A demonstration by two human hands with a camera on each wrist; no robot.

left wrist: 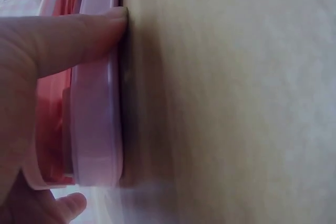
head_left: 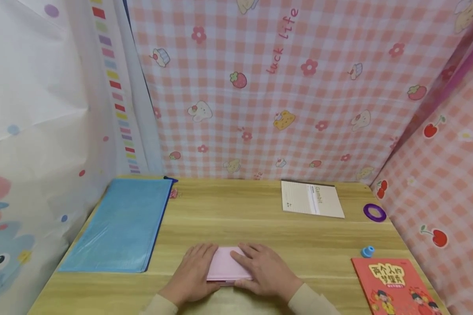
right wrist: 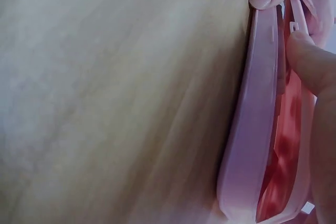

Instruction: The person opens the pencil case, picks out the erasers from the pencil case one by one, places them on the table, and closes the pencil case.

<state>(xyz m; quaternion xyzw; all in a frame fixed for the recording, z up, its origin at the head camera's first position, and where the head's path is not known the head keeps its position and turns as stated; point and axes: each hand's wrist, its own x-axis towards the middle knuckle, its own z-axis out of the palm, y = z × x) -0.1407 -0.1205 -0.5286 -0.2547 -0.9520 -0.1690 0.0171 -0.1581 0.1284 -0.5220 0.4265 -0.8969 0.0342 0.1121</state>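
Note:
A pink plastic case (head_left: 225,264) lies on the table near its front edge, between both hands. Its lid stands slightly ajar, and a red interior (right wrist: 290,135) shows through the gap in both wrist views. My left hand (head_left: 195,272) grips the case's left side, its thumb across the front of the pink base (left wrist: 97,124). From the right, my right hand (head_left: 262,270) holds the other side, with some fingers over the lid and its thumb at the front by a small clip (right wrist: 294,26). The contents of the case are mostly hidden.
A blue folder (head_left: 122,225) lies on the left, with a pen (head_left: 171,179) and a small pink item (head_left: 174,193) by its top corner. To the right are a notebook (head_left: 311,199), a purple ring (head_left: 375,205), a small blue piece (head_left: 368,251) and a red book (head_left: 390,280).

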